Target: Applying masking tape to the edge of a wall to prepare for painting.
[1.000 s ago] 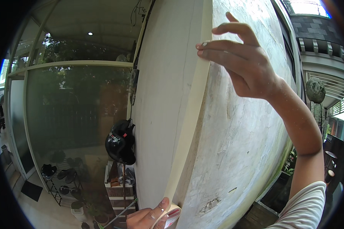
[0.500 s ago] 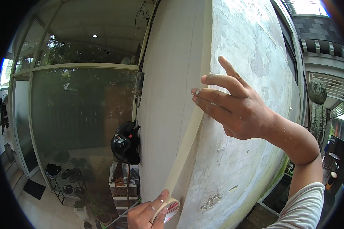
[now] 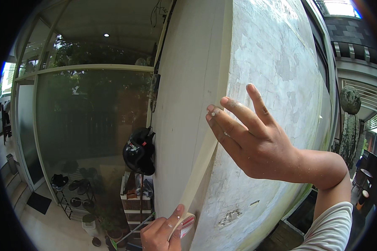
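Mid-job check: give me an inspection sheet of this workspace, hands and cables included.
Surface: wall; right face flaking, with a chipped spot low down.
Job's things: tape roll; pale strip running from it up to the wall's corner.
Clutter: black helmet beside the wall, above a drawer unit; shoes farther left.
Hands: left hand grips the tape roll; right hand open at the pale strip, contact unclear.
Cables: thin dark wires near the top.
Surroundings: glass panels at left, stone-like column at right.
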A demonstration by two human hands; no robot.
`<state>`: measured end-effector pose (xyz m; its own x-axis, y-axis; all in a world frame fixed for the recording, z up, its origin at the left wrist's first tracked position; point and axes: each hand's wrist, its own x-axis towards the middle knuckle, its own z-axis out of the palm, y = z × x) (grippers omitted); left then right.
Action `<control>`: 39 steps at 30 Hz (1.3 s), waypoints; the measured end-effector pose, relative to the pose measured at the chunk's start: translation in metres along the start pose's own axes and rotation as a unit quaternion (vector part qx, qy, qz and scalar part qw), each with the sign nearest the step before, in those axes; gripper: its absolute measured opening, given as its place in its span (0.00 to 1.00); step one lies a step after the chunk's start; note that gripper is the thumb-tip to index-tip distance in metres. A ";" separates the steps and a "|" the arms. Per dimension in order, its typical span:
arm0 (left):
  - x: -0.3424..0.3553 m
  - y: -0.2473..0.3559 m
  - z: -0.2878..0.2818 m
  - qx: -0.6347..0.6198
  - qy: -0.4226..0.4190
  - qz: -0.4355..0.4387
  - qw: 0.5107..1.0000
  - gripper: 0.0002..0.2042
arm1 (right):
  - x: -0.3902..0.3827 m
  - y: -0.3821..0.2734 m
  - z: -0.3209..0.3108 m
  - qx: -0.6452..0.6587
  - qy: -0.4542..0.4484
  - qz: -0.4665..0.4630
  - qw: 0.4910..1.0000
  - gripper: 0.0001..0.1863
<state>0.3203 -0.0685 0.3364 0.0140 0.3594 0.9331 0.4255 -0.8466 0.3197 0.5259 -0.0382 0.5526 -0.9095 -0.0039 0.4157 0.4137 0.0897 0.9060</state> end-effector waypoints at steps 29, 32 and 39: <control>0.024 0.008 -0.003 -0.045 -0.116 -0.184 0.975 0.23 | -0.032 -0.076 0.009 -0.007 -0.020 0.014 1.000 0.21; 0.024 0.003 -0.002 -0.054 -0.128 -0.178 0.974 0.25 | -0.036 -0.083 0.010 0.009 -0.011 0.013 1.000 0.20; 0.035 0.005 -0.013 -0.081 -0.190 -0.219 0.954 0.26 | -0.041 -0.089 0.008 0.068 -0.025 -0.026 0.997 0.19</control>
<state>0.3112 -0.0651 0.3727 0.2077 0.7822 0.5874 0.3202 -0.6218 0.7147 0.5256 -0.0382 0.4541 -0.9319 0.0366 0.3608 0.3595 0.2254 0.9055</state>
